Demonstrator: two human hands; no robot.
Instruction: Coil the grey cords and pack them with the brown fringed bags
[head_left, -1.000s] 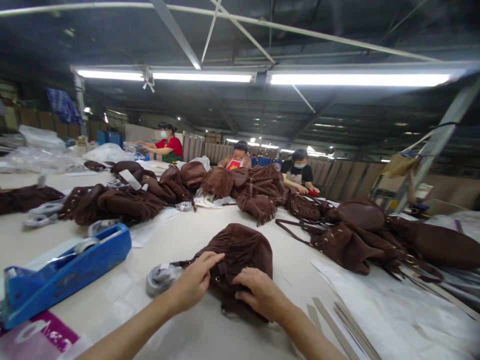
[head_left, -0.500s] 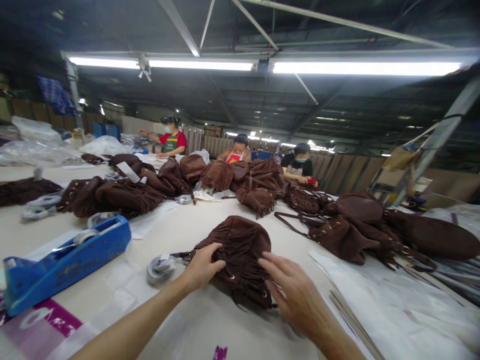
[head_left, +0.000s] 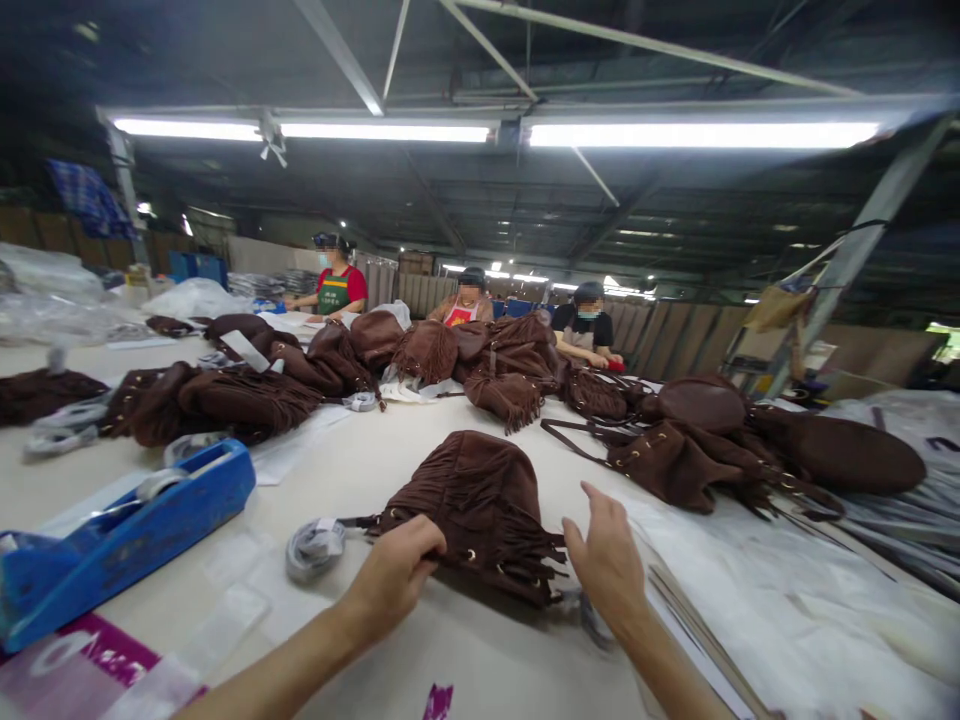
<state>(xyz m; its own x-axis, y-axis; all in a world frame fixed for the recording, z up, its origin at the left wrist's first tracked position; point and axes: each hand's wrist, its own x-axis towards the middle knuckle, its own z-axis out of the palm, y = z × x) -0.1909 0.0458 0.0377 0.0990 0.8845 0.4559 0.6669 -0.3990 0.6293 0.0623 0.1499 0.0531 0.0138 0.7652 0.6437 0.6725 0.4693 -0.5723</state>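
At the table (head_left: 360, 455), the left hand (head_left: 399, 568) pinches a fringed bag (head_left: 480, 480), the right hand (head_left: 609, 560) spreads, and apron lettering (head_left: 331, 296) is illegible.

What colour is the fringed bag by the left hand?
The fringed bag is dark brown, shown in the head view.

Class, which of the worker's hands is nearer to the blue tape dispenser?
Left. The left hand is at the nearest brown bag, right of the blue tape dispenser; the right hand is farther right, beyond that bag.
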